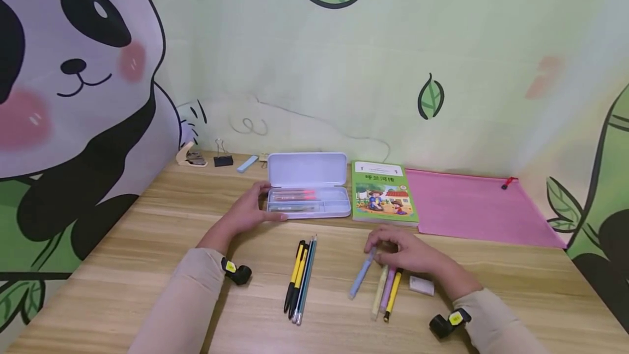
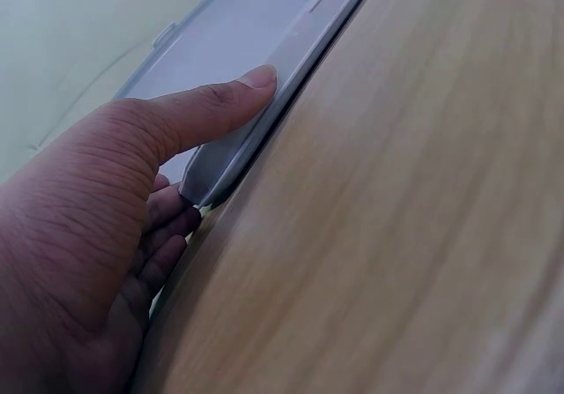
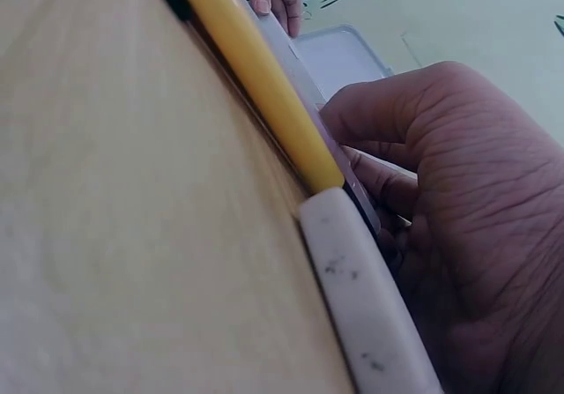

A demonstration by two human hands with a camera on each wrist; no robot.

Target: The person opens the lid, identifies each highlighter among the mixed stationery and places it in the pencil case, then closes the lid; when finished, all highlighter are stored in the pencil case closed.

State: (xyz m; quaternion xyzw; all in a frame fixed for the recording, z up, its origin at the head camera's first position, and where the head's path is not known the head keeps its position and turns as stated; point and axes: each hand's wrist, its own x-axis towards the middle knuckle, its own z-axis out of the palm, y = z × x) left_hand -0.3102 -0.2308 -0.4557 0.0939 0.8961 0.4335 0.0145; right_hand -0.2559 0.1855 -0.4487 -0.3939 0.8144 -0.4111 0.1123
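My left hand (image 1: 248, 209) grips the left end of an open white pencil case (image 1: 339, 212); the thumb lies along its front wall and the other fingers are behind the end. Inside the case's tray are several slim pens (image 1: 295, 195), some with pinkish ends. My right hand (image 1: 405, 250) pinches the upper end of a light blue highlighter (image 1: 361, 277), which slants toward me. Under and beside this hand lie a pale yellow highlighter (image 1: 380, 291), a purple one (image 1: 387, 291), a yellow pencil (image 1: 393, 299) and a white eraser (image 1: 421, 285). The eraser (image 3: 361, 288) is close beside the right palm.
Two yellow-and-black pens (image 1: 297, 275) and slim pencils (image 1: 307, 277) lie mid-table. Along the back are a stapler-like item (image 1: 190, 156), a black binder clip (image 1: 223, 160), a blue strip (image 1: 247, 164), a green book (image 1: 385, 193) and a pink pouch (image 1: 472, 204).
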